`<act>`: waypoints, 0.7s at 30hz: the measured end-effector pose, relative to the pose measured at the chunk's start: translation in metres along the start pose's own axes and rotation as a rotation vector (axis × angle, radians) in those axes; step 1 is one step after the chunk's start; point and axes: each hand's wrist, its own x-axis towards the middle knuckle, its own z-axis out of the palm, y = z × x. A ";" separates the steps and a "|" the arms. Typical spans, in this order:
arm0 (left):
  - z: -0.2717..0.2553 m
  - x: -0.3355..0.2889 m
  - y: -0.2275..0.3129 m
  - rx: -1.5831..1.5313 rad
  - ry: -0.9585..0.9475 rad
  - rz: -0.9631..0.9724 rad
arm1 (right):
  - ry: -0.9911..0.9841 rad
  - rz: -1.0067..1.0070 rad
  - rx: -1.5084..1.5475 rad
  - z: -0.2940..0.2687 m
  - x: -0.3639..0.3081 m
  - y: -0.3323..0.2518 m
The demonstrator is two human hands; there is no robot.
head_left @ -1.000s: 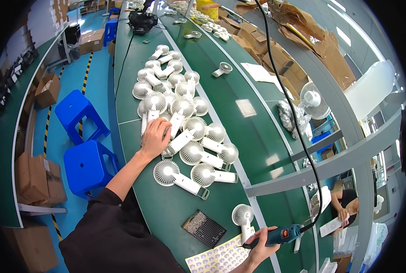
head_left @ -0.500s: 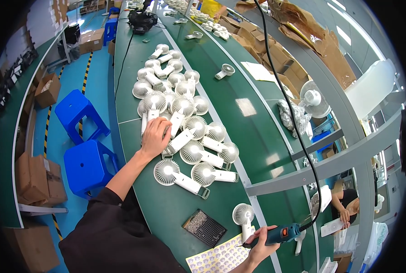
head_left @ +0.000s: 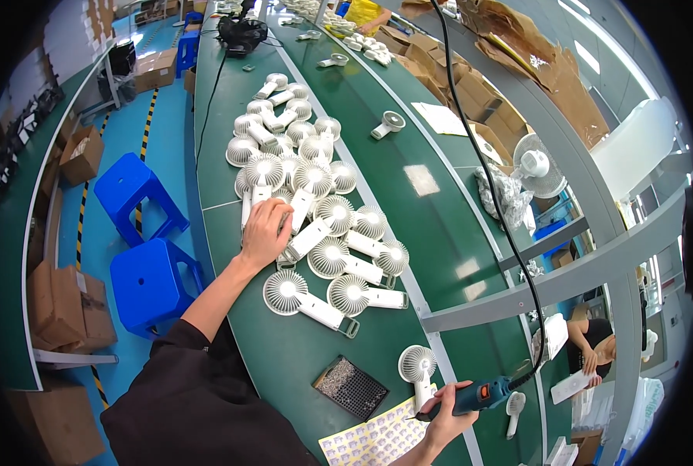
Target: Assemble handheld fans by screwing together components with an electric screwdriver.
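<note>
My left hand [head_left: 265,233] reaches into a pile of white handheld fans [head_left: 314,180], its fingers curled round the handle of one fan, which they partly hide. My right hand [head_left: 444,419] grips a dark teal electric screwdriver [head_left: 480,396] with an orange switch, its black cord rising from the rear end. The bit points left, over a sheet of small printed stickers [head_left: 373,437]. Just behind that hand a single handheld fan [head_left: 418,363] lies on the green bench, its handle end beside my fingers. Left of it sits a black tray of small screws [head_left: 351,387].
A grey metal frame [head_left: 517,299] crosses on the right, with the black cord [head_left: 482,147] hanging before it. Several fans, one a single handheld fan [head_left: 388,125], lie on the green strip beyond. Blue stools [head_left: 152,283] stand at left. A co-worker [head_left: 591,349] sits at far right.
Both my hands keep their places. A fan beyond the screwdriver shows more fully, and the single fan on the far strip has shifted slightly nearer. A co-worker's arm shows at the top by the yellow clothing.
</note>
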 end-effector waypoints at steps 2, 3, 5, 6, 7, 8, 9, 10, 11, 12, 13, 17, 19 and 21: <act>0.001 0.000 -0.001 -0.001 -0.001 -0.003 | -0.011 0.011 -0.025 -0.002 0.001 0.001; 0.001 0.000 -0.002 0.002 0.004 0.004 | -0.022 0.022 -0.049 -0.002 0.001 0.002; 0.001 0.000 -0.001 0.006 0.010 0.008 | -0.030 0.022 -0.063 -0.003 0.003 0.002; 0.001 0.000 -0.001 0.004 0.006 0.004 | -0.038 0.023 -0.076 -0.004 0.004 0.003; 0.000 0.001 -0.001 0.001 0.002 -0.001 | -0.038 0.023 -0.076 -0.004 0.004 0.004; 0.000 0.001 0.000 0.001 0.002 -0.001 | -0.043 0.016 -0.077 -0.005 0.004 0.005; 0.000 0.000 0.000 -0.002 0.000 -0.007 | -0.049 0.010 -0.078 -0.005 0.005 0.006; 0.000 0.000 0.000 -0.006 -0.004 -0.013 | -0.049 0.010 -0.079 -0.005 0.004 0.007; 0.000 0.000 0.000 -0.006 -0.004 -0.013 | -0.047 0.008 -0.083 -0.004 0.004 0.007; 0.000 0.000 0.000 -0.006 -0.003 -0.008 | -0.044 0.007 -0.087 -0.003 0.004 0.007; 0.000 0.000 -0.001 -0.007 -0.001 -0.003 | -0.045 0.008 -0.088 -0.003 0.004 0.007; -0.001 0.000 0.000 -0.003 -0.005 -0.005 | -0.042 0.014 -0.143 -0.006 0.008 0.007; -0.001 0.000 0.001 -0.005 -0.006 0.001 | -0.024 0.022 -0.156 -0.006 0.009 0.008; 0.000 0.000 0.001 -0.001 -0.002 0.001 | 0.068 -0.016 -0.131 -0.005 0.011 0.012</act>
